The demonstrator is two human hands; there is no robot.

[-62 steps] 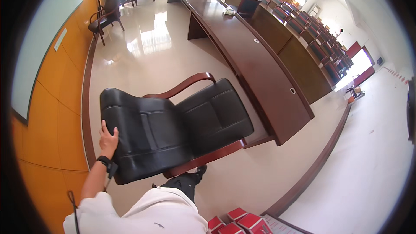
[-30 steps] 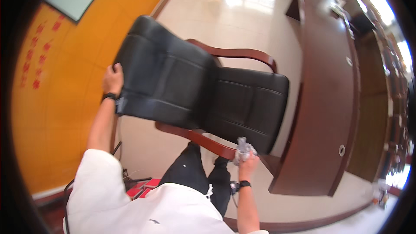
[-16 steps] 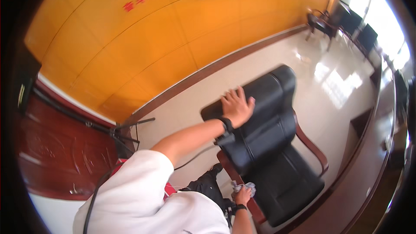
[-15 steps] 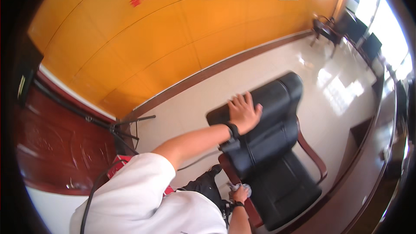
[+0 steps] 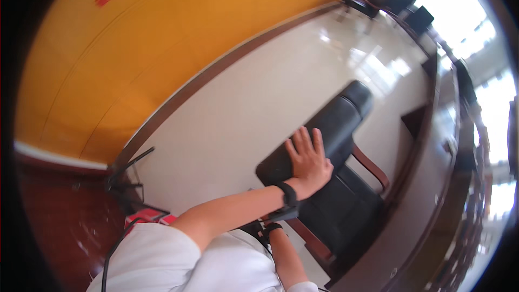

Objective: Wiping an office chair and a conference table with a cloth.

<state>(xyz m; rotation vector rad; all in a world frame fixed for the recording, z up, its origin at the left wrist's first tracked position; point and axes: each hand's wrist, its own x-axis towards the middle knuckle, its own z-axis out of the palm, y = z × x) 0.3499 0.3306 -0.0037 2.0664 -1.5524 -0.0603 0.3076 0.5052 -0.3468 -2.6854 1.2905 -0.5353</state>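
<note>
A black leather armchair (image 5: pixel 332 132) with brown wooden armrests stands in front of me, its high back toward me. My left hand (image 5: pixel 311 165) lies flat on the upper part of that back, fingers spread, a black band round the wrist. Beneath my left forearm, my right hand (image 5: pixel 268 221) is mostly covered, near the chair's left armrest (image 5: pixel 313 240). Its fingers, and anything in them, are hidden. The seat (image 5: pixel 340 208) shows beyond the backrest.
A long dark wooden desk (image 5: pixel 408 227) runs close along the chair's right side. Black tripod legs (image 5: pixel 132 163) stand at the left, by a red object (image 5: pixel 147 218) and a dark red wooden panel (image 5: pixel 59 200). Another armchair (image 5: pixel 359 4) stands far off along the orange wall (image 5: pixel 162 48).
The view has swung right. The chair has turned and sits nearer the desk, my left hand still on its back. My right hand, earlier holding a crumpled greyish cloth, has gone behind my left forearm.
</note>
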